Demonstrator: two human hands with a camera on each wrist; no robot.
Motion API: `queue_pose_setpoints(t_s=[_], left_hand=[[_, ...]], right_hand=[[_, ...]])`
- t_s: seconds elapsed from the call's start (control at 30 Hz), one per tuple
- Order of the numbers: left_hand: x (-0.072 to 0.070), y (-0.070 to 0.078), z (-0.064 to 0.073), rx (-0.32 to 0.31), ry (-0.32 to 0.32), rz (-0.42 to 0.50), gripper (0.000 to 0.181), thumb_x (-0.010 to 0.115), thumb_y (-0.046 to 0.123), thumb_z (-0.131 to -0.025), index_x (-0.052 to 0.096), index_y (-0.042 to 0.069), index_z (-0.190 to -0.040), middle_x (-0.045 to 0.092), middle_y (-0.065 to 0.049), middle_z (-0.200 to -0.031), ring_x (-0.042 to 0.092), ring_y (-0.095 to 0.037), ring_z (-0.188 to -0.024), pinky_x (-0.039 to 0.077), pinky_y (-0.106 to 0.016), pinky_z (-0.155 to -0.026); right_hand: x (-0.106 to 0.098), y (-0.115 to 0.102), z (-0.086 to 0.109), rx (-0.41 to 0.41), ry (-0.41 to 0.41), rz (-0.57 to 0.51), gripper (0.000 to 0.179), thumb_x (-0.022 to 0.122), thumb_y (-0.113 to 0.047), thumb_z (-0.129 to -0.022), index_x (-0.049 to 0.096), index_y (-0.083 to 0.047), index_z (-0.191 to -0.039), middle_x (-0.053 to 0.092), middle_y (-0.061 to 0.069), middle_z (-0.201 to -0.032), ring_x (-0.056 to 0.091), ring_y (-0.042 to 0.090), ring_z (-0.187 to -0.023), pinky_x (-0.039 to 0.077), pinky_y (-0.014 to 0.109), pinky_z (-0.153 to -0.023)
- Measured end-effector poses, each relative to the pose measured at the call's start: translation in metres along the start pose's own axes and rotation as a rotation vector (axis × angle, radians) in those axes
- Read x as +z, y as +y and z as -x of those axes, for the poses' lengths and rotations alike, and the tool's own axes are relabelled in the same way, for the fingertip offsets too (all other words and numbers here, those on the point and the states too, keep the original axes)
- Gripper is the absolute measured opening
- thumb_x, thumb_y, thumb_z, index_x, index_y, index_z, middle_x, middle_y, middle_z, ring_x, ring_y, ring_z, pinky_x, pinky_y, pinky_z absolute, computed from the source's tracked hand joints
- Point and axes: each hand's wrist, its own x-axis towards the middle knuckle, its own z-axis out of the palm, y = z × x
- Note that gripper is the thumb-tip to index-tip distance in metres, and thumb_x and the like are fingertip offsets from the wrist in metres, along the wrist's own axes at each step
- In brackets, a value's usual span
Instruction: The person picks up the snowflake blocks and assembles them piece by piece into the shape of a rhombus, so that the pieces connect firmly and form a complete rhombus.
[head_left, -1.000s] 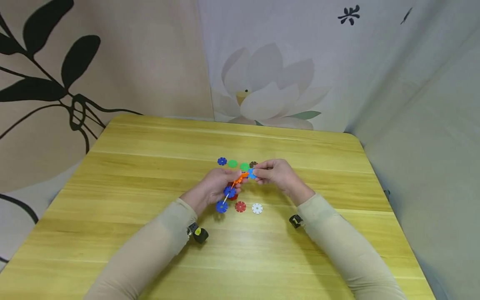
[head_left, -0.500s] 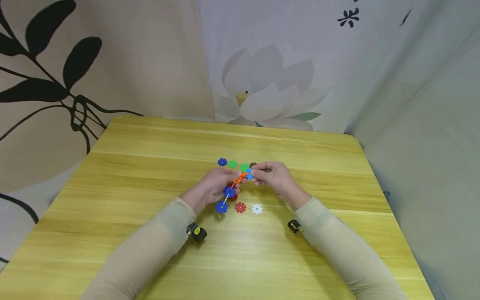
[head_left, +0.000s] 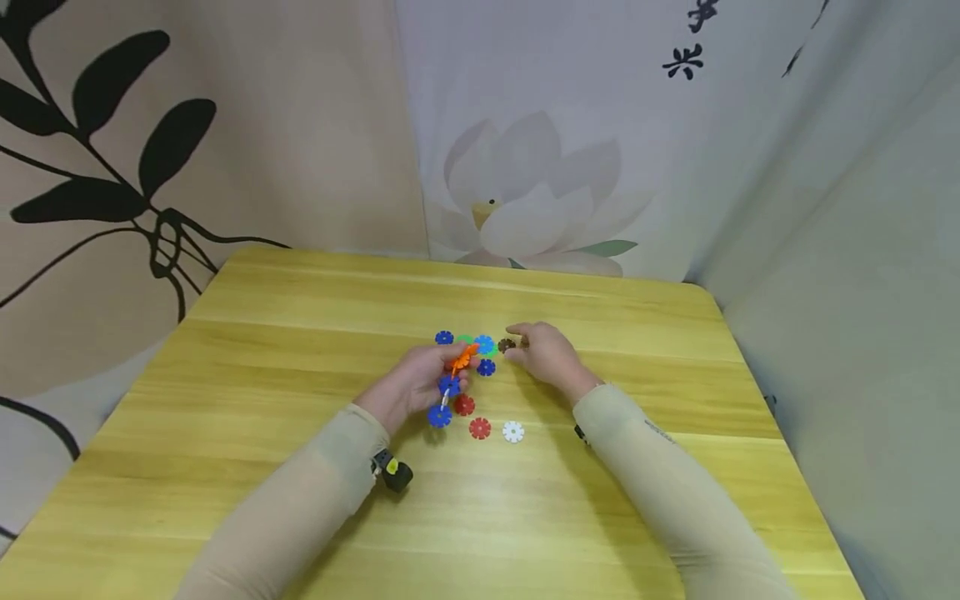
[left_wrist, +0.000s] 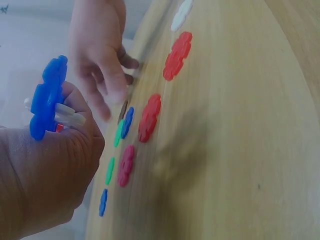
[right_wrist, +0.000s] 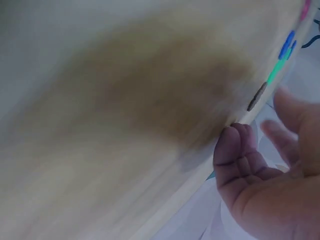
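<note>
In the head view my left hand (head_left: pixel 412 383) pinches a joined chain of notched plastic discs by its orange disc (head_left: pixel 463 359). A light blue disc (head_left: pixel 484 343) sits at the chain's far end; a blue disc (head_left: pixel 439 416) hangs at the near end, joined through a white piece (left_wrist: pixel 69 116) to another blue disc (head_left: pixel 449 386). My right hand (head_left: pixel 551 357) reaches over the table with thumb and fingers spread, holding nothing. Its fingertips are right by a brown disc (head_left: pixel 506 346), which lies on the wood in the right wrist view too.
Loose discs lie around the hands on the wooden table (head_left: pixel 637 517): a dark blue one (head_left: pixel 444 337) at the back, green ones partly hidden behind the chain, another dark blue disc (head_left: pixel 486 367), a red disc (head_left: pixel 480 428) and a white disc (head_left: pixel 513 432) nearer me.
My right hand has let go of the light blue disc, which stays on the chain, and has moved to the brown disc. The left hand has shifted slightly left with the chain.
</note>
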Motion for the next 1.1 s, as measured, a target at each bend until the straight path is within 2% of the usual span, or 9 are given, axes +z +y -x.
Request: queue_pose_setpoints(t_s=[0.07,0.17,0.27,0.33,0.43,0.5,0.67,0.93,1.1], left_hand=[[0.0,0.001,0.0,-0.008,-0.014,0.008,0.031,0.047,0.027,-0.116,0.054,0.003,-0.135,0.069,-0.004,-0.095,0.055,-0.009,-0.062,0.053,-0.017,-0.056],[0.003,-0.001,-0.001,-0.017,-0.023,0.004,0.03,0.048,0.029,-0.116,0.053,0.006,-0.133,0.07,-0.003,-0.091,0.055,-0.009,-0.059,0.052,-0.017,-0.054],[0.004,-0.002,-0.002,-0.017,0.008,0.001,0.031,0.051,0.031,-0.115,0.056,0.007,-0.133,0.072,-0.003,-0.091,0.053,-0.008,-0.057,0.051,-0.016,-0.052],[0.005,-0.002,-0.003,-0.015,0.03,0.0,0.03,0.052,0.032,-0.114,0.059,0.009,-0.133,0.074,-0.004,-0.093,0.051,-0.007,-0.055,0.05,-0.016,-0.051],[0.005,-0.002,-0.003,-0.017,0.041,-0.003,0.029,0.054,0.032,-0.114,0.061,0.011,-0.132,0.076,-0.006,-0.097,0.051,-0.006,-0.053,0.049,-0.016,-0.05],[0.006,-0.002,-0.002,-0.023,0.035,-0.004,0.028,0.054,0.032,-0.114,0.06,0.011,-0.132,0.076,-0.007,-0.099,0.052,-0.006,-0.052,0.05,-0.016,-0.05],[0.008,-0.002,-0.002,-0.034,0.022,-0.018,0.031,0.052,0.032,-0.114,0.059,0.011,-0.136,0.076,-0.006,-0.1,0.053,-0.006,-0.052,0.051,-0.016,-0.05],[0.007,-0.004,-0.002,-0.019,0.003,-0.046,0.033,0.052,0.033,-0.114,0.059,0.009,-0.136,0.076,-0.005,-0.098,0.055,-0.006,-0.056,0.053,-0.017,-0.053],[0.009,-0.004,0.0,-0.015,-0.009,-0.068,0.03,0.05,0.032,-0.115,0.06,0.009,-0.133,0.076,-0.007,-0.103,0.056,-0.006,-0.058,0.055,-0.018,-0.055]], right_hand=[[0.002,-0.003,-0.006,-0.013,-0.007,0.025,0.039,0.074,-0.026,-0.103,0.071,-0.012,-0.139,0.074,0.015,-0.131,0.068,0.032,-0.122,0.058,0.049,-0.109],[0.001,-0.003,-0.008,-0.008,-0.013,0.036,0.025,0.079,-0.02,-0.099,0.077,-0.007,-0.12,0.076,0.012,-0.12,0.069,0.029,-0.114,0.058,0.046,-0.105],[-0.003,0.001,-0.005,0.009,-0.036,-0.026,0.019,0.083,-0.016,-0.095,0.073,-0.005,-0.106,0.074,0.009,-0.106,0.066,0.025,-0.101,0.059,0.041,-0.094],[-0.007,0.003,-0.002,0.019,-0.057,-0.099,0.019,0.084,-0.014,-0.094,0.069,-0.006,-0.102,0.072,0.008,-0.1,0.064,0.022,-0.093,0.057,0.037,-0.087],[-0.01,0.009,0.003,0.04,-0.067,-0.202,0.017,0.083,-0.013,-0.095,0.07,-0.007,-0.104,0.071,0.007,-0.099,0.062,0.019,-0.089,0.054,0.03,-0.08],[-0.011,0.013,0.007,0.054,-0.065,-0.271,0.017,0.081,-0.012,-0.096,0.073,-0.005,-0.109,0.073,0.008,-0.102,0.065,0.018,-0.092,0.058,0.027,-0.079],[-0.01,0.022,0.014,0.087,-0.05,-0.418,0.021,0.077,-0.01,-0.099,0.075,-0.003,-0.119,0.077,0.013,-0.113,0.073,0.02,-0.099,0.067,0.031,-0.081],[-0.015,0.023,0.022,0.12,-0.013,-0.495,0.019,0.076,-0.016,-0.101,0.076,-0.006,-0.118,0.077,0.011,-0.109,0.075,0.02,-0.095,0.068,0.032,-0.082],[-0.022,0.017,0.024,0.117,0.028,-0.593,0.018,0.075,-0.019,-0.102,0.078,-0.008,-0.117,0.077,0.01,-0.107,0.076,0.025,-0.098,0.068,0.04,-0.089]])
